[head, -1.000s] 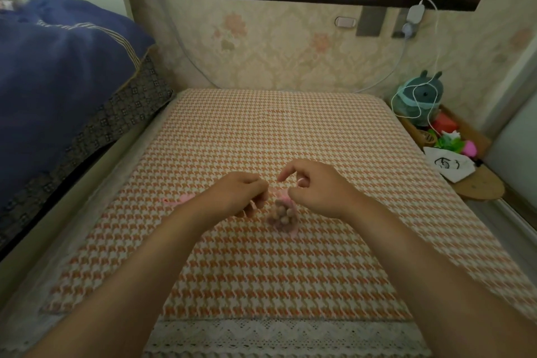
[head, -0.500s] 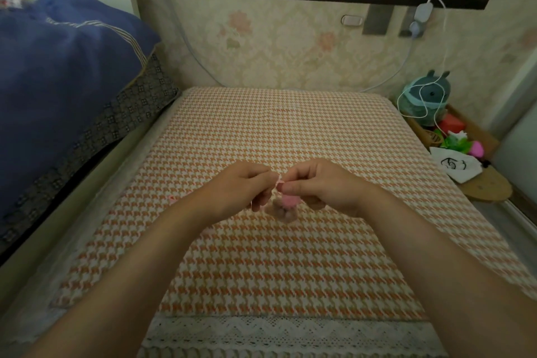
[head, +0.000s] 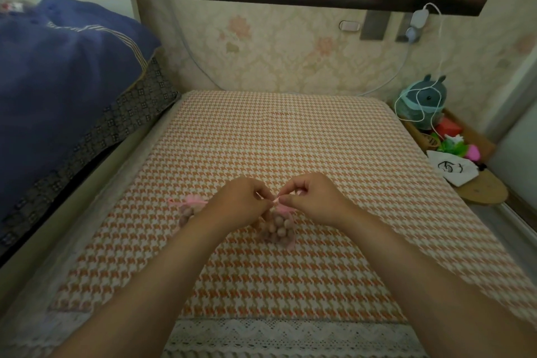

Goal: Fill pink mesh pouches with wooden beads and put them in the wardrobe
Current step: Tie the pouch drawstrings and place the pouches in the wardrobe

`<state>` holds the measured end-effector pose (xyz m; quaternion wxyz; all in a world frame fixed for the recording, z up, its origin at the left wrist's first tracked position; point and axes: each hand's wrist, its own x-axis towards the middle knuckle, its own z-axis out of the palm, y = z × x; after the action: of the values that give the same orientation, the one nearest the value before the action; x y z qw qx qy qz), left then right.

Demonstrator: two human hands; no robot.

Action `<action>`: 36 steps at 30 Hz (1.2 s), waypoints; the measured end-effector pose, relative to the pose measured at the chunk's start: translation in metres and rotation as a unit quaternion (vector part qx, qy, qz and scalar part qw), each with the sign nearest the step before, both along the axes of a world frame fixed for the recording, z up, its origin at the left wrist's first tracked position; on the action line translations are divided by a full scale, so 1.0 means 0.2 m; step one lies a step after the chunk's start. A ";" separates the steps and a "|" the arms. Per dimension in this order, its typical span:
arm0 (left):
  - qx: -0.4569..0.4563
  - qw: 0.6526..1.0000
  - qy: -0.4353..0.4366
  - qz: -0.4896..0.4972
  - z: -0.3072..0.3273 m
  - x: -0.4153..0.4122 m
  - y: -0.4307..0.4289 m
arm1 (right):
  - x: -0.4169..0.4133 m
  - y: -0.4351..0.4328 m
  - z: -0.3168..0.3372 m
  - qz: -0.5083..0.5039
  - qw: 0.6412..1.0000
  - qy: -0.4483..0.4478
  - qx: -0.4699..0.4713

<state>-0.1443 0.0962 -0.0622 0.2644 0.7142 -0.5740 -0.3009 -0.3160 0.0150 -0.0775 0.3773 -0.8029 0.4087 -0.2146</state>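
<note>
Now both hands meet over the front half of the bed (head: 290, 139), which has an orange and white houndstooth cover. The left hand (head: 241, 200) and the right hand (head: 313, 200) are very near each other, almost touching at the tips. On each hand the fingers (head: 293, 192) are curled, and thumb and forefinger pinch the thin pink string (head: 276, 200) at the neck of a pink mesh pouch (head: 279, 229). This pouch is full of round wooden beads (head: 274, 228) and lies just under the hands, with its bottom on the cover and its gathered top between the fingertips.

A second pink pouch (head: 189, 206), also with beads inside, lies on the cover to the left. The left forearm hides part of it, and its pink top looks already gathered.

A white lace trim (head: 290, 334) runs along the near edge of the bed. A dark blue blanket (head: 58, 81) lies on the left side. On the right, on a low wooden shelf (head: 482, 192) beside the bed, stands a green plush toy (head: 421, 104) with a white cable (head: 436, 67) over it, and a small white bag (head: 452, 168) with a drawing.
</note>
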 end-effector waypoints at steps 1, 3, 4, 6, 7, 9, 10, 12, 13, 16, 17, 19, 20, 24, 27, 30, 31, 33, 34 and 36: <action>0.007 1.000 -0.016 -0.004 -0.01 0.00 -0.01 | 0.00 -0.01 0.00 0.002 1.000 -0.015 0.017; 0.006 0.998 -0.056 -0.003 -0.04 0.00 -0.02 | 0.01 -0.02 0.00 0.001 0.997 -0.047 0.062; -0.003 0.998 -0.058 0.003 -0.05 -0.01 -0.02 | 0.00 -0.03 0.00 0.000 0.996 -0.052 0.077; -0.023 0.999 -0.015 0.019 -0.07 -0.02 -0.03 | -0.01 -0.04 0.01 0.006 0.995 -0.039 0.087; -0.028 0.999 0.018 0.032 -0.07 -0.03 -0.03 | -0.02 -0.05 0.01 0.014 0.995 -0.030 0.090; -0.033 0.994 0.087 0.062 -0.06 -0.04 -0.04 | -0.03 -0.07 0.00 0.027 0.995 -0.022 0.096; -0.032 0.990 0.113 0.075 -0.05 -0.04 -0.04 | -0.04 -0.07 0.00 0.033 0.995 -0.020 0.093; -0.013 0.986 0.145 0.086 -0.02 -0.03 -0.04 | -0.04 -0.07 -0.01 0.043 0.996 -0.007 0.078; 0.004 0.984 0.157 0.083 -0.01 -0.02 -0.04 | -0.04 -0.07 -0.02 0.043 0.997 0.005 0.069; 0.043 0.982 0.174 0.059 0.00 0.00 -0.02 | -0.02 -0.07 -0.07 0.016 0.999 0.046 0.024; 0.045 0.980 0.185 0.058 0.00 0.00 -0.02 | -0.02 -0.07 -0.07 0.012 0.998 0.055 0.012; 0.029 0.972 0.223 0.067 -0.01 -0.01 -0.01 | 0.00 -0.06 -0.07 0.013 0.997 0.069 0.003; 0.018 0.966 0.250 0.067 -0.02 -0.01 -0.01 | 0.00 -0.05 -0.06 0.014 0.997 0.076 0.006; 0.028 0.934 0.355 0.034 -0.03 -0.04 -0.01 | -0.01 -0.02 -0.01 0.022 0.996 0.083 0.032; 0.034 0.936 0.347 0.051 -0.04 -0.04 -0.02 | -0.05 -0.03 0.01 0.021 0.996 0.072 0.054; 0.040 0.955 0.285 0.075 -0.02 -0.04 -0.01 | -0.09 -0.03 0.02 0.027 0.995 0.081 0.050; 0.038 0.961 0.260 0.081 -0.01 -0.04 -0.01 | -0.10 -0.03 0.02 0.028 0.995 0.086 0.043; 0.032 0.963 0.255 0.083 0.00 -0.03 -0.01 | -0.11 -0.02 0.03 0.024 0.995 0.098 0.023; 0.030 0.955 0.283 0.084 0.00 -0.03 -0.01 | -0.11 -0.02 0.03 0.018 0.995 0.098 0.019; 0.026 0.933 0.349 0.081 0.01 -0.03 0.00 | -0.09 -0.01 0.05 0.003 0.997 0.068 0.037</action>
<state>-0.1504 0.0958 -0.0606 0.4527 0.6154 -0.3775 -0.5233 -0.3350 0.0127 -0.0679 0.3788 -0.8024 0.4384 -0.1430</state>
